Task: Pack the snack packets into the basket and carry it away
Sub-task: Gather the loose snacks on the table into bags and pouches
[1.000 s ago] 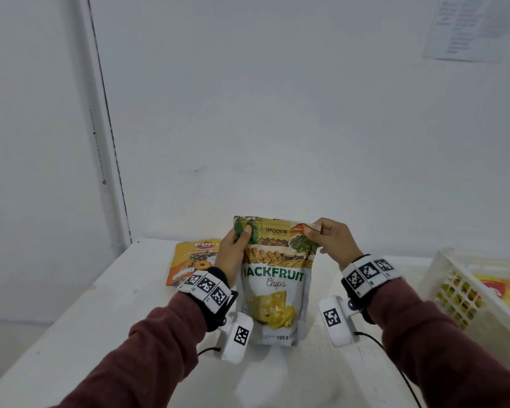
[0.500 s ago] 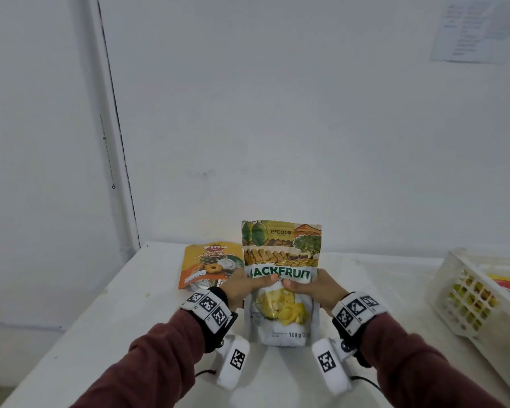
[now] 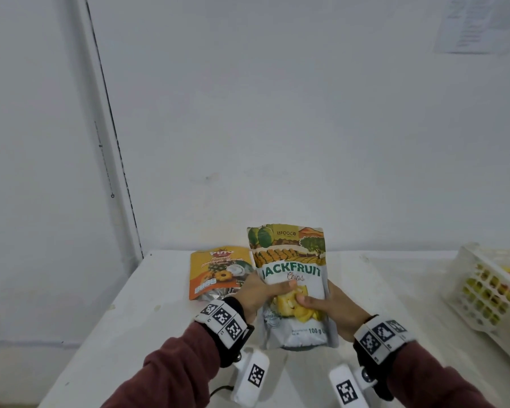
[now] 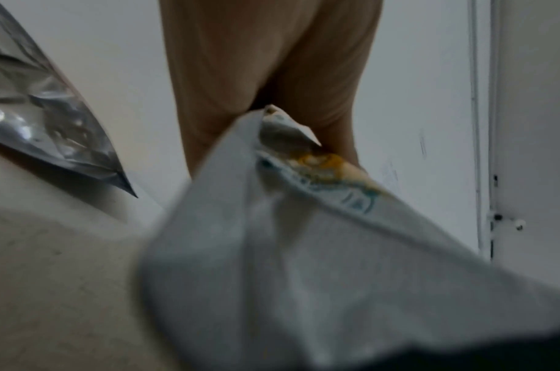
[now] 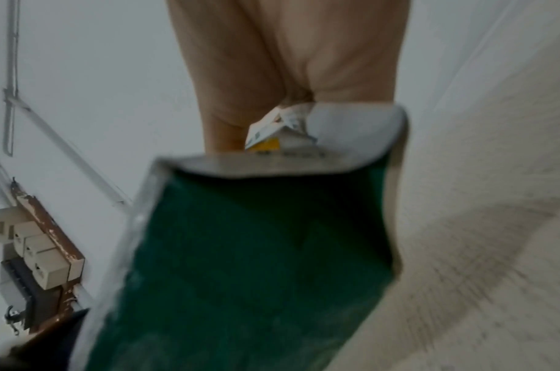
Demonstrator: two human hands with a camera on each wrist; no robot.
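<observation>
Both hands' grip on jackfruit packet (image 3: 290,278), white table (image 3: 130,319), white wall (image 3: 277,113)

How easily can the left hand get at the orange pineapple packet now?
Probably not at once: the left hand grips the jackfruit pouch. The orange pineapple packet lies just beside it, nothing between, once released.

White table (image 3: 165,313), orange pineapple snack packet (image 3: 215,272) lying flat near its back edge, white basket (image 3: 465,278) at right
</observation>
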